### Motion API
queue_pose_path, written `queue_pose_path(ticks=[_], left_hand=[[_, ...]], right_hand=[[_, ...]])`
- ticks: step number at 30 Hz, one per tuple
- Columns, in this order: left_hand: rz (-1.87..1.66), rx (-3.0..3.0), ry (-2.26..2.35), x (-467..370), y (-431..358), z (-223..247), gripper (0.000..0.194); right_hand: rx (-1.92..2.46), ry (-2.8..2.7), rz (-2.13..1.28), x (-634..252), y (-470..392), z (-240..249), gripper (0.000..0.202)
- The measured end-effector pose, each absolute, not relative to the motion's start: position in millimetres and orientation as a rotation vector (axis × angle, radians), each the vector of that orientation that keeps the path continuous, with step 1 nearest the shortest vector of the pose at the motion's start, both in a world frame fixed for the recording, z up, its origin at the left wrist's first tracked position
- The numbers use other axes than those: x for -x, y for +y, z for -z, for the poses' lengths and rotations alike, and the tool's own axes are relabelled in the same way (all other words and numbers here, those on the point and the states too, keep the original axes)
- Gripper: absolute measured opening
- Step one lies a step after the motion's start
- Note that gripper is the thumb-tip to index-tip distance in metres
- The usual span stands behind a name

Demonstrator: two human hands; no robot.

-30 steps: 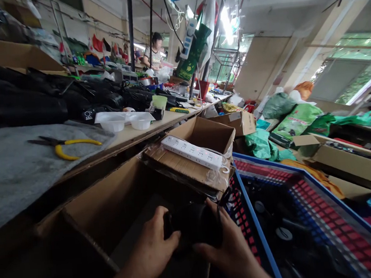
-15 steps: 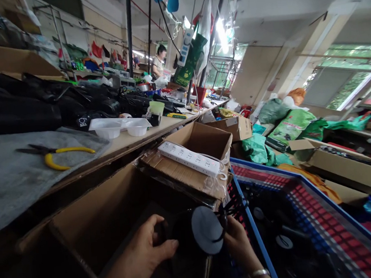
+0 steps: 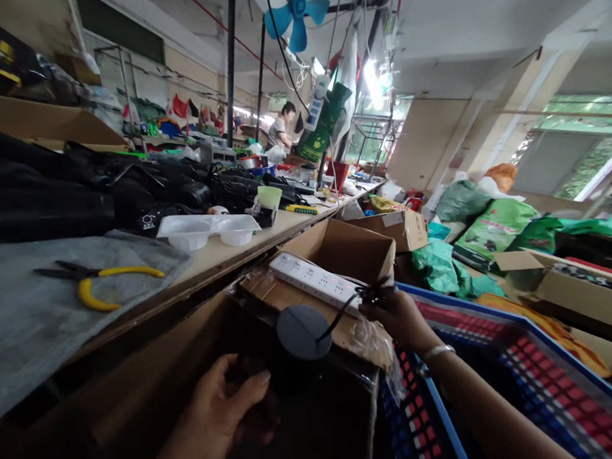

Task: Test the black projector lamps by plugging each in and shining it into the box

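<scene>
Here we are with our right hand [image 3: 398, 316] up on the right, its grip closed around a bundled cord [image 3: 373, 294], fingers bent in tight over the black loops. A single strand runs down and left from that grip to the black item [image 3: 304, 333], and what we see best is its round grey end, tilted up towards us! The rest of the body sinks into shadow, so we can't make out its full shape. It sits at the mouth of a big cardboard box [image 3: 187, 343], between our two hands; how deep, we can't say.

Over to our left hand [image 3: 236, 402], just beside that dark body: fingers curled, thumb stretched out towards the item, a partly bent grip. Does it have hold of anything? Too dark in there, we cannot tell.

Right behind the grey end, a white power strip [image 3: 314, 279] lies slantwise on cardboard, with the right hand at its near end. Under our right forearm stands the blue-rimmed crate [image 3: 446, 421], red and blue lattice in its walls. And to our left, yellow-handled pliers [image 3: 129, 271] rest on a grey cloth [image 3: 19, 344] spread over the bench [image 3: 195, 267], a white tray [image 3: 188, 237] just beyond.
</scene>
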State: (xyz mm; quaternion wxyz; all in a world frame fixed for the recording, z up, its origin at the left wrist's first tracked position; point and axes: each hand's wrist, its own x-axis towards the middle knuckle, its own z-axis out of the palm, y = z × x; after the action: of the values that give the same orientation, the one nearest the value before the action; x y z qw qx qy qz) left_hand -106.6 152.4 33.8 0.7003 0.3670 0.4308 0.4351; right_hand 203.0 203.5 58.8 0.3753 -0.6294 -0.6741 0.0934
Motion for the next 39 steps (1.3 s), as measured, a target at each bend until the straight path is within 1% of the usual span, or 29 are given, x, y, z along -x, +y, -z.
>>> queue_pose_path(ticks=[3,8,15,20,25,29,31,33,39], left_hand=[[-0.984,-0.817,0.99,101,160,-26,0.049],[-1.0,-0.803,1.051,92,173,-19,0.042],[-0.971,-0.817,1.032,87,179,-22,0.041],[-0.947,-0.841,1.041,86,178,-20,0.038],[-0.94,-0.839,1.061,83,178,-19,0.039],[-0.915,-0.868,1.048,81,179,-17,0.036],[-0.901,-0.864,1.048,81,180,-16,0.037],[-0.882,-0.853,1.048,80,180,-15,0.038],[-0.908,-0.787,0.989,77,180,-19,0.028]], right_hand=[[1.653,-1.642,-0.067,-196,238,-62,0.019],[1.737,-1.64,0.121,-185,268,-66,0.005],[1.827,-1.799,0.08,-194,285,-67,0.016],[1.747,-1.949,0.175,-194,285,-71,0.02],[1.77,-1.982,0.255,-198,286,-71,0.022],[1.694,-1.937,0.139,-207,285,-65,0.024],[1.692,-1.918,0.076,-209,284,-62,0.023],[1.735,-1.886,0.084,-208,284,-58,0.02],[1.795,-1.852,0.266,-205,291,-36,0.019]])
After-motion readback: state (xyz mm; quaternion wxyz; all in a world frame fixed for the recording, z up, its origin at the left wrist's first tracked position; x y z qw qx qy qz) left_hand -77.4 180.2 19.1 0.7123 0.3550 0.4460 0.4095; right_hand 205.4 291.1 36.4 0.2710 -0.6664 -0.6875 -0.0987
